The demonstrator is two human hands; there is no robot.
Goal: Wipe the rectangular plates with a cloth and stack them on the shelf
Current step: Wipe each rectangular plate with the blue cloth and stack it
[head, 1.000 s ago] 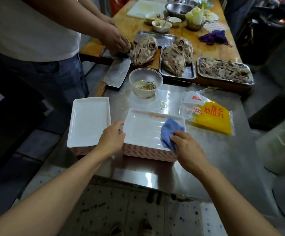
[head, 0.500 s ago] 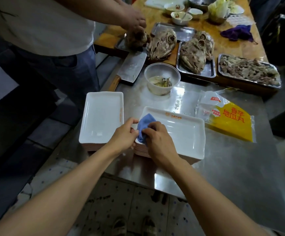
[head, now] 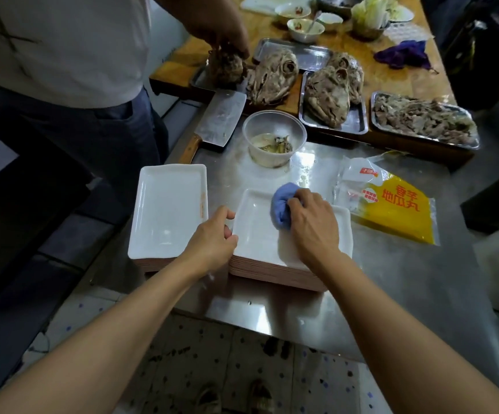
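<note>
- The right hand presses a bunched blue cloth onto the top white rectangular plate of the right-hand stack; its fingers are curled round the cloth, gripping it near the plate's far edge.
- The left hand holds that same plate at its left rim, thumb on top of the edge and fingers curled against the side.
- That plate tops a stack of pink-edged rectangular plates on the shiny steel worktop, close to its near edge.
- A second stack of white rectangular plates sits just to the left, beside the first, with its long side running away from the viewer.
- Beyond the stacks stands a clear round plastic tub holding a little liquid and scraps.
- A broad steel cleaver with a wooden handle lies left of the tub.
- A yellow and clear plastic food packet lies flat on the worktop, right of the plates.
- Farther back, metal trays carry cooked animal heads and pieces of meat on a wooden table.
- Another person in a white shirt stands at the left, one hand on a piece of meat.
- A purple rag and small bowls lie at the table's far end.
</note>
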